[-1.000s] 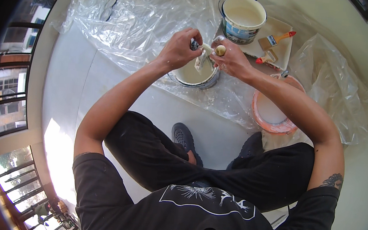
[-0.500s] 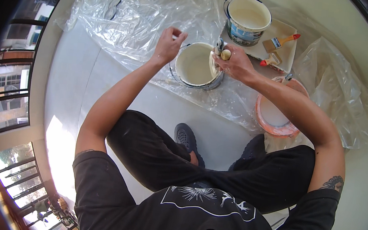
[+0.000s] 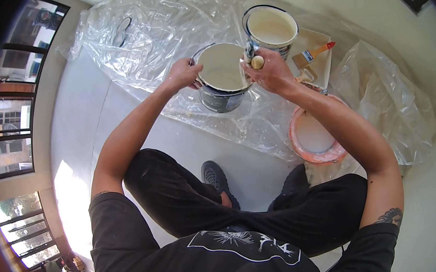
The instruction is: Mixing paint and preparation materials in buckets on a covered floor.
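Observation:
A dark-sided paint bucket [image 3: 220,102] with cream paint coating its inside stands between my hands over the plastic sheet. My left hand [image 3: 184,74] is closed on its left rim, some fingers on the outside wall. At the right rim, my right hand [image 3: 272,73] is wrapped round a paint-smeared tool with a pale round handle end [image 3: 257,62]; a second, darker handle end [image 3: 249,49] sticks up beside it. The working ends of both are hidden. Whether my right fingers also grip the rim, I cannot tell.
Behind stands another paint bucket [image 3: 273,27], beside a pale tray [image 3: 319,39] holding a red-tipped paintbrush [image 3: 312,55] and another brush. An orange-rimmed bucket [image 3: 293,130] of whitish liquid sits under my right forearm. Crumpled clear plastic sheet [image 3: 149,30] covers the floor.
My left hand has come down from above the bucket onto its left rim. More of the bucket's outer front wall shows now. The whole view has shifted slightly.

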Available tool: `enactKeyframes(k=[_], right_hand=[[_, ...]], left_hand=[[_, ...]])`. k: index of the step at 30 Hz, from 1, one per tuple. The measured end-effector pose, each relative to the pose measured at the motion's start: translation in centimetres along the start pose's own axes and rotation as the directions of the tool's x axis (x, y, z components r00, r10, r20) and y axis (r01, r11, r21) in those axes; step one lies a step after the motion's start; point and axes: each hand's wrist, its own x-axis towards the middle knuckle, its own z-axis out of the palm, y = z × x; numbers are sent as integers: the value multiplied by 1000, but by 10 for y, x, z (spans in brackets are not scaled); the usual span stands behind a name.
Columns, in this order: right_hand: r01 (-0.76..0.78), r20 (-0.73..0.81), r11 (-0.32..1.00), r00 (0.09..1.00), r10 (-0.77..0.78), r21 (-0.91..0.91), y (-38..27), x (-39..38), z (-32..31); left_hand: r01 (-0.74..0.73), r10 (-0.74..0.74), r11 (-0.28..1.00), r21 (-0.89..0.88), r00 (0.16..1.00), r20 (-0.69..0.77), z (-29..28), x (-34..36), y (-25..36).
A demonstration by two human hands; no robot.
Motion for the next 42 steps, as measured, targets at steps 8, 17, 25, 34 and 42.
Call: enactKeyframes(k=[8, 17, 25, 34, 42], right_hand=[[98, -157, 980, 980, -126, -171, -47, 61, -56], [93, -220, 968, 975, -41, 234, -53, 135, -89], [239, -239, 737, 965, -108, 632, 18, 147, -94], [226, -178, 345, 970, -165, 911, 64, 156, -92], [248, -311, 831, 946, -95, 498, 59, 137, -94]], left_hand=[[-214, 388, 855, 472, 869, -308, -54, 5, 127], [-149, 630, 603, 784, 691, -354, -43, 50, 218], [-169, 729, 497, 851, 614, -303, 4, 78, 248], [-224, 820, 263, 939, 564, -95, 44, 104, 254], [-167, 891, 66, 984, 455, 17, 59, 127, 237]])
